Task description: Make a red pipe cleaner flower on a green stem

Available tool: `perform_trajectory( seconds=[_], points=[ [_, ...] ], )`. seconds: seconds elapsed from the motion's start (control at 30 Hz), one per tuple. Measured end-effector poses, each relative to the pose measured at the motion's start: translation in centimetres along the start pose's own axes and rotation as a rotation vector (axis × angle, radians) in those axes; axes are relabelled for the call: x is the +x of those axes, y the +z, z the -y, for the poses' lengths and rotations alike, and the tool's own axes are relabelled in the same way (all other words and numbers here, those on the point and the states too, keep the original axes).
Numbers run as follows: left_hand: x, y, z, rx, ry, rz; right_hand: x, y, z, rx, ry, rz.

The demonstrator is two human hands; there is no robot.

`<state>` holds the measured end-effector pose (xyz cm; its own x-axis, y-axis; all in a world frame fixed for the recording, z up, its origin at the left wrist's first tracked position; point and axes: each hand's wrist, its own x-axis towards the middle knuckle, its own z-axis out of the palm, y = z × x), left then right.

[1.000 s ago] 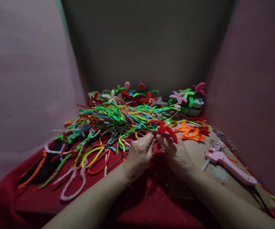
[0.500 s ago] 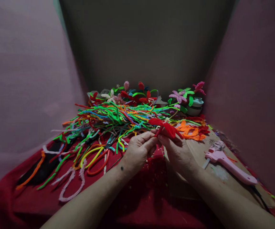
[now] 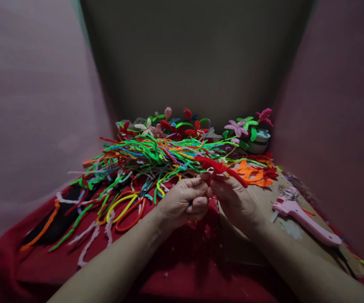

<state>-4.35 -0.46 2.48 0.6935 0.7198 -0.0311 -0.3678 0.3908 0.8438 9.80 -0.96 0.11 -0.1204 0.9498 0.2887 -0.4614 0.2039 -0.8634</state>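
Observation:
Between my two hands, above the red cloth, is a red pipe-cleaner flower (image 3: 219, 167) with long fuzzy petals and a pale centre at its top. My left hand (image 3: 188, 195) is closed, its thumb and fingertips pinching the flower's lower part. From the other side my right hand (image 3: 235, 198) pinches the flower just beneath its petals. The fingertips of both hands nearly meet, and they hide the flower's base. Directly behind is a heap of coloured pipe cleaners (image 3: 156, 149). Orange petal shapes (image 3: 253, 174) lie just beyond my right hand.
A pink glue gun (image 3: 305, 221) rests on cardboard (image 3: 260, 200) at the right. Scissors (image 3: 129, 210) with yellow and red handles lie at left on the red cloth (image 3: 182, 269). Finished pipe-cleaner flowers (image 3: 237, 127) stand along the back, beside a small pale pot (image 3: 259, 141).
The red flower has turned and tipped, so its petals spread more sideways and its pale centre shows more. My left hand has shifted slightly lower, with its fingers curled differently.

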Motion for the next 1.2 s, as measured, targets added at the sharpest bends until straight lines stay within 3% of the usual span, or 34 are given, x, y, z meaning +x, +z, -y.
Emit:
perform_trajectory(
  seconds=[0.17,0.3,0.5,0.63,0.93,1.2],
  points=[
    [0.1,0.2,-0.1,0.173,0.02,-0.085,0.0,0.2,-0.5,0.036,0.026,-0.039],
    [0.2,0.5,0.0,0.576,0.119,-0.264,0.0,0.3,-0.7,0.085,0.103,-0.07],
    [0.5,0.1,1.0,1.082,0.349,-0.332,0.2,0.6,-0.4,0.189,0.12,-0.103],
    [0.4,-0.3,1.6,1.41,0.401,-0.43,0.2,0.4,-0.7,0.247,0.179,-0.171],
    [0.4,-0.7,2.2,1.713,0.409,-0.49,-0.1,0.7,-1.1,0.205,0.141,-0.154],
    [0.4,-0.7,1.9,1.765,0.425,-0.505,-0.2,1.1,-0.9,0.119,0.107,-0.119]
  ],
)
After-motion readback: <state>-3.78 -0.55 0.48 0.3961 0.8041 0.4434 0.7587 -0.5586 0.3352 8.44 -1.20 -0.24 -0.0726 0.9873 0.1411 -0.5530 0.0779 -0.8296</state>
